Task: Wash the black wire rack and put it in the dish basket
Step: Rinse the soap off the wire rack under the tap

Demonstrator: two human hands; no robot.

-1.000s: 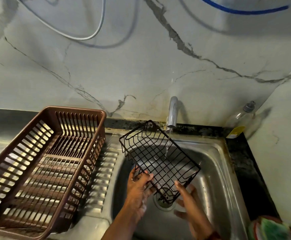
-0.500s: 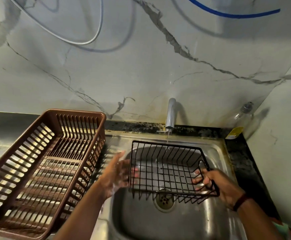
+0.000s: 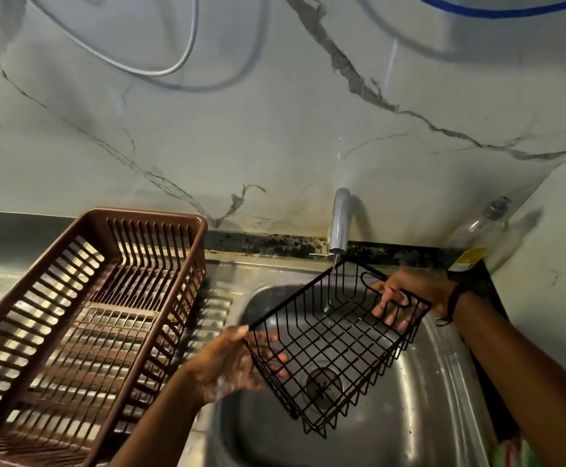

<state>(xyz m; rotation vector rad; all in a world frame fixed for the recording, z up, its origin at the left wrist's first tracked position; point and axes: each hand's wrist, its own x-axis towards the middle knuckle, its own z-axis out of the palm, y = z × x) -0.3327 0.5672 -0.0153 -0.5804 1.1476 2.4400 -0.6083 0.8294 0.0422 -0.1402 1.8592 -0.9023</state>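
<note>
The black wire rack [image 3: 335, 345] hangs tilted over the steel sink [image 3: 436, 399], its far corner under the tap [image 3: 339, 224], from which a thin stream of water falls onto it. My left hand [image 3: 231, 365], soapy, grips the rack's near left side with fingers through the wires. My right hand [image 3: 406, 298] grips the far right end at its wire loop handle. The brown plastic dish basket [image 3: 83, 318] stands to the left of the sink, with nothing in it.
A clear bottle with a yellow label [image 3: 480, 237] stands in the back right corner by the wall. A ribbed draining surface [image 3: 207, 318] lies between basket and sink bowl. Something green and red [image 3: 510, 453] shows at the bottom right edge.
The rack has turned and tilted under the tap. My left hand, off the rack half a second ago, now grips its left side. My right hand has risen with the right end.
</note>
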